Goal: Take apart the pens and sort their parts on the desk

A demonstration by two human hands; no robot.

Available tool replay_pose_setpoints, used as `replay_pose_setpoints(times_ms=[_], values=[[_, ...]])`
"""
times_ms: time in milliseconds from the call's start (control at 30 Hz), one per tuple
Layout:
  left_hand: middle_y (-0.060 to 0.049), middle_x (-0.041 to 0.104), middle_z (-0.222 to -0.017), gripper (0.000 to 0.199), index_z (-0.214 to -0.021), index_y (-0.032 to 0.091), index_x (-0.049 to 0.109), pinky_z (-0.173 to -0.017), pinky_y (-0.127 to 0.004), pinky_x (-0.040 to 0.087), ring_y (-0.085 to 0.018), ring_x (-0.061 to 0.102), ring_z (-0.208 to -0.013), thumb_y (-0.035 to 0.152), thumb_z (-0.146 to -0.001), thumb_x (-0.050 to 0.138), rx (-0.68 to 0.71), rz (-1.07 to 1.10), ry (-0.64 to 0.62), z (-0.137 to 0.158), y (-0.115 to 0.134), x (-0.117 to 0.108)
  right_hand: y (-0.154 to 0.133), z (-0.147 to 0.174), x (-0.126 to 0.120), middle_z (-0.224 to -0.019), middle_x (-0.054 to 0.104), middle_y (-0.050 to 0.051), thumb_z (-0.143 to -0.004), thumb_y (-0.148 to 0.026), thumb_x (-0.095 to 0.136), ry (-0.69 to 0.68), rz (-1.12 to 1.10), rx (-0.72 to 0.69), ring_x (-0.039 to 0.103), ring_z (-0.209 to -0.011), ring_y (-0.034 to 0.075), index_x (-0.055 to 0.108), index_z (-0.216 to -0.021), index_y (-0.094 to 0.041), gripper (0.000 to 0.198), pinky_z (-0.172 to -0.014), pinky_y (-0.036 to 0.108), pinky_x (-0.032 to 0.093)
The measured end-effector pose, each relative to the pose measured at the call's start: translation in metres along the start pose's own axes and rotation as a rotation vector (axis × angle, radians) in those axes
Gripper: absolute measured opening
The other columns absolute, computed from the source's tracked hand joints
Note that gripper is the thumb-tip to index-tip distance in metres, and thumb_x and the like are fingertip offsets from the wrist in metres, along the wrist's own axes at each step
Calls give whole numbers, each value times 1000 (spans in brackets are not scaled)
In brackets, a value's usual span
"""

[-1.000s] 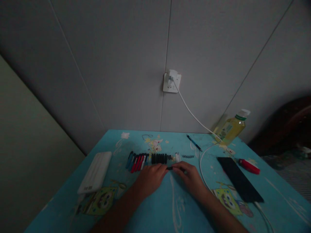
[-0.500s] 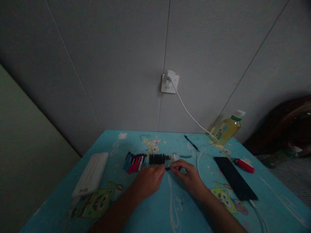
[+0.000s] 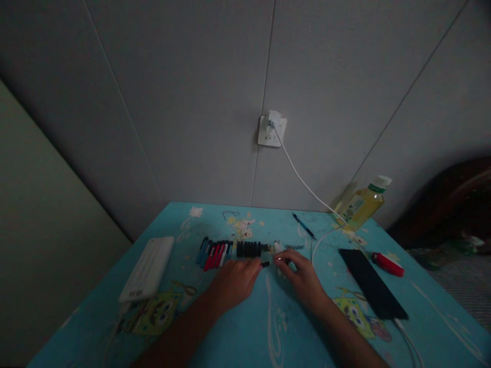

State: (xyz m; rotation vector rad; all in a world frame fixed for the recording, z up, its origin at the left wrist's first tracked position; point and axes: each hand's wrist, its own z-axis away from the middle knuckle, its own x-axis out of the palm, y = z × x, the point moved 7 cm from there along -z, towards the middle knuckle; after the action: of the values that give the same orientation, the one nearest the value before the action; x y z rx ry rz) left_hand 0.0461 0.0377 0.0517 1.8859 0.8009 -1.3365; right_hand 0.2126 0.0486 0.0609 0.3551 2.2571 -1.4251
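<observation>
My left hand (image 3: pixel 236 281) is closed round a small black pen part (image 3: pixel 265 264), whose end sticks out past the fingertips. Just to the right, my right hand (image 3: pixel 301 278) pinches a tiny piece too small to make out, with a dark bit showing by its fingers. The two hands are slightly apart. Behind them lie a row of blue, red and white pen barrels (image 3: pixel 215 254), several black grips (image 3: pixel 248 249), small dark tips (image 3: pixel 266 248), thin white pieces (image 3: pixel 277 247) and a line of small springs (image 3: pixel 293 247).
A blue pen (image 3: pixel 304 226) lies farther back. On the left is a white power bank (image 3: pixel 148 268); on the right are a black flat device (image 3: pixel 372 282), a red-handled object (image 3: pixel 388 265) and a bottle (image 3: pixel 360 209). A white cable (image 3: pixel 303 179) runs from the wall socket (image 3: pixel 271 132).
My hands have drawn slightly apart; the black part in my left hand is now separate from my right fingers. The view has shifted a little.
</observation>
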Motion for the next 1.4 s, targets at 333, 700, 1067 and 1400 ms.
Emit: replay_pose_setpoints(times_ms=[333, 700, 1067, 1400], values=[[-5, 72, -84, 27, -106, 23, 59, -66, -30, 50, -21, 70, -77, 30, -102, 33, -29, -12, -34, -1, -5, 7, 66, -9, -95, -99, 68, 11, -96, -38, 47, 345, 547, 17, 64, -86, 23, 68, -105, -19, 30, -80, 37, 50], [-4, 72, -84, 28, -104, 23, 59, -65, -31, 49, -22, 70, -78, 30, -102, 32, -12, -16, -29, -1, -5, 7, 116, -8, -81, -100, 72, 11, -90, -26, 53, 70, 764, 228, 66, -95, 24, 71, -106, -20, 25, -86, 33, 48], [-5, 71, -83, 29, -102, 22, 59, -65, -29, 47, -21, 70, -78, 31, -102, 32, -10, -7, -16, -2, -6, 6, 123, -10, -77, -116, 68, 11, -90, -23, 52, 35, 717, 227, 63, -108, 24, 65, -123, -20, 36, -96, 34, 45], [-6, 71, -90, 31, -104, 22, 61, -70, -33, 49, -22, 69, -82, 33, -102, 32, -30, 13, -65, -1, -8, 13, 109, -8, -86, -100, 73, 10, -91, -29, 50, 148, 619, 214, 68, -83, 22, 63, -124, -19, 37, -79, 34, 51]])
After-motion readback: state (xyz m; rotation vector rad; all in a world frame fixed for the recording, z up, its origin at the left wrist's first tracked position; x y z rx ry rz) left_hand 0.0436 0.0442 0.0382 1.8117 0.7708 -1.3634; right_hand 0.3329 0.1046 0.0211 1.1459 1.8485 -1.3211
